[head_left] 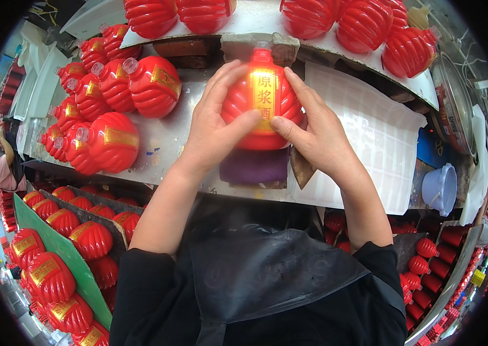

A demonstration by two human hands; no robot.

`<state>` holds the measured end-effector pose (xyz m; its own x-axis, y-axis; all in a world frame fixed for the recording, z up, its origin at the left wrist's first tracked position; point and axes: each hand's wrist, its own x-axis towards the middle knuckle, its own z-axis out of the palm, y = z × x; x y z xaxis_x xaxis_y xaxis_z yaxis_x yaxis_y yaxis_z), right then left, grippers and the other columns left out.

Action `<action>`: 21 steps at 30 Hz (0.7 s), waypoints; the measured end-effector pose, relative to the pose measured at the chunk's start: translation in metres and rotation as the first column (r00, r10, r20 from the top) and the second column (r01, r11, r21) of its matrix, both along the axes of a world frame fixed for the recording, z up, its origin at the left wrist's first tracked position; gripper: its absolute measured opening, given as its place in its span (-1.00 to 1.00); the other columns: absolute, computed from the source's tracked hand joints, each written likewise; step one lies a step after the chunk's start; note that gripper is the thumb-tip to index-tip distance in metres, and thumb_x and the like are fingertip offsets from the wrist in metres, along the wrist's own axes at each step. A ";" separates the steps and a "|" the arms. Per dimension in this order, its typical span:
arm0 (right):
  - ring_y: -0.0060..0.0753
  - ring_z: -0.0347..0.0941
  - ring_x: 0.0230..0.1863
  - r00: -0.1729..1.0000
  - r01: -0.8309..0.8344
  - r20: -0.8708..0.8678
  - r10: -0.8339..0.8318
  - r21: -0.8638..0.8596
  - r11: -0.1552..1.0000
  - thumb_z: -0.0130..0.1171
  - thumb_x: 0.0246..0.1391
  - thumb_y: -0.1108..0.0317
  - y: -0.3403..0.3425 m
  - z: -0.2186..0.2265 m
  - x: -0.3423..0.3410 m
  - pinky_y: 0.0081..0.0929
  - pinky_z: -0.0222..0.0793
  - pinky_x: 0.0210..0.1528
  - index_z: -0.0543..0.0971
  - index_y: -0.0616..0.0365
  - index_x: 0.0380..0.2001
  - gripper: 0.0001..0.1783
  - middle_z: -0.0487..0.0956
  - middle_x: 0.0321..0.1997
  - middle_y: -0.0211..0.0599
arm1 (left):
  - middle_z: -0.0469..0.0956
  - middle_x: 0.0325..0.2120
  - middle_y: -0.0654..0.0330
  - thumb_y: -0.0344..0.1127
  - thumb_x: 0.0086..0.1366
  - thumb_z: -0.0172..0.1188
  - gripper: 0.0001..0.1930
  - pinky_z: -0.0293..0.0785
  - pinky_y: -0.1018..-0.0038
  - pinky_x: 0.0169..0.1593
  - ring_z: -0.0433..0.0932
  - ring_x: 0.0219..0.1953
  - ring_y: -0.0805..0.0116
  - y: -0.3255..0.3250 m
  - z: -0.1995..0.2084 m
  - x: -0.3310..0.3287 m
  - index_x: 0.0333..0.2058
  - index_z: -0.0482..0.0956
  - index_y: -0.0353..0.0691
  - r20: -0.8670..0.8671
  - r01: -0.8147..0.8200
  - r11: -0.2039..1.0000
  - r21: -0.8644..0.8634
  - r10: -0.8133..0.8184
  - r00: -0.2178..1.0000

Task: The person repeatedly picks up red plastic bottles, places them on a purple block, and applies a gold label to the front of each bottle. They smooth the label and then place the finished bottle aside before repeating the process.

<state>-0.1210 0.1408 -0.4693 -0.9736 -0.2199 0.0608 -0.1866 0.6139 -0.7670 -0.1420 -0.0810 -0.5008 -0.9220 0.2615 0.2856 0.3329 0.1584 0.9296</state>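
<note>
A round red bottle point(262, 137) with swirled ribs and a clear neck stands in front of me, between my two hands. Down its front runs a gold label point(264, 86) with printed characters. My left hand point(216, 115) wraps its left side, fingers along the shoulder and thumb on the label's lower part. From the other side my right hand point(318, 126) clasps the bottle the same way, its thumb near the label's lower right edge. Below the bottle is a purple cloth pad point(253, 167) on the workbench.
Several labelled red bottles point(114, 141) stand on the bench point(166, 135) at left. More bottles point(365, 23) line a white raised shelf point(221, 26) behind. Right of the pad lie a translucent plastic sheet point(359, 132) and a pale bucket point(440, 189). Bottle-filled crates flank me; a person point(8, 164) is far left.
</note>
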 end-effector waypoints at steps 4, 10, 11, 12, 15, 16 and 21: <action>-0.09 0.51 0.26 0.999 -0.006 -0.036 0.006 0.006 1.000 0.34 0.23 0.11 0.001 -0.002 0.000 -0.31 0.45 0.26 0.19 0.11 0.55 -0.08 0.43 0.39 0.12 | 0.22 0.46 0.01 -0.27 0.32 0.34 -0.33 0.10 0.26 0.52 0.18 0.51 0.14 0.000 0.000 0.001 0.37 0.38 -0.26 0.002 -0.010 1.000 0.016 0.010 1.000; -0.45 0.54 0.01 0.993 -0.048 0.094 0.073 -0.244 0.969 0.18 0.41 0.14 0.012 -0.009 -0.006 -0.46 0.50 0.09 0.19 0.01 0.57 -0.24 0.38 0.47 -0.07 | 0.28 0.42 -0.02 -0.26 0.37 0.21 -0.42 0.08 0.26 0.52 0.21 0.50 0.10 0.000 -0.002 -0.003 0.33 0.42 -0.27 0.037 -0.005 0.995 0.096 0.002 0.999; -0.49 0.53 -0.01 0.992 -0.054 0.095 0.077 -0.230 0.972 0.15 0.43 0.14 0.014 -0.010 -0.006 -0.47 0.49 0.08 0.19 0.01 0.57 -0.25 0.38 0.48 -0.09 | 0.29 0.42 -0.02 -0.25 0.37 0.20 -0.43 0.08 0.26 0.52 0.21 0.50 0.10 -0.001 -0.002 -0.003 0.33 0.42 -0.27 0.031 -0.005 0.996 0.089 0.002 1.000; -0.52 0.51 -0.02 0.992 -0.059 0.096 0.082 -0.216 0.975 0.13 0.45 0.14 0.015 -0.010 -0.007 -0.49 0.49 0.07 0.18 0.00 0.57 -0.27 0.37 0.49 -0.11 | 0.29 0.42 -0.02 -0.24 0.38 0.19 -0.43 0.07 0.26 0.52 0.20 0.50 0.10 -0.001 -0.002 -0.003 0.33 0.42 -0.27 0.025 -0.004 0.997 0.081 0.002 1.000; -0.53 0.50 -0.04 0.991 -0.064 0.101 0.087 -0.211 0.975 0.11 0.47 0.15 0.016 -0.010 -0.007 -0.49 0.48 0.07 0.18 -0.02 0.57 -0.29 0.35 0.50 -0.12 | 0.20 0.48 0.03 -0.23 0.45 0.21 -0.41 -0.04 0.26 0.56 0.10 0.54 0.18 -0.003 -0.001 -0.002 0.39 0.37 -0.25 0.024 0.040 0.997 0.060 -0.042 0.999; -0.44 0.48 0.05 0.991 -0.061 0.100 0.085 -0.220 0.973 0.11 0.45 0.15 0.016 -0.010 -0.007 -0.46 0.44 0.13 0.19 0.01 0.56 -0.29 0.35 0.51 -0.09 | 0.19 0.48 0.03 -0.22 0.43 0.23 -0.39 -0.02 0.26 0.56 0.11 0.54 0.17 -0.003 0.000 -0.001 0.39 0.36 -0.25 0.024 0.036 0.998 0.053 -0.037 0.999; -0.03 0.33 0.48 0.992 -0.031 0.108 0.062 -0.265 0.964 0.11 0.39 0.15 0.011 -0.009 -0.005 -0.30 0.23 0.46 0.24 0.16 0.51 -0.28 0.33 0.50 0.06 | 0.27 0.42 -0.04 -0.26 0.22 0.39 -0.29 0.16 0.25 0.49 0.23 0.48 0.07 0.002 0.000 0.000 0.33 0.41 -0.26 0.007 -0.020 0.998 0.053 0.019 1.000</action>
<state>-0.1258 0.1519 -0.4783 -0.9665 -0.2564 0.0112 -0.1116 0.3808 -0.9179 -0.1421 -0.0795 -0.5011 -0.9288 0.2281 0.2922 0.3238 0.1152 0.9391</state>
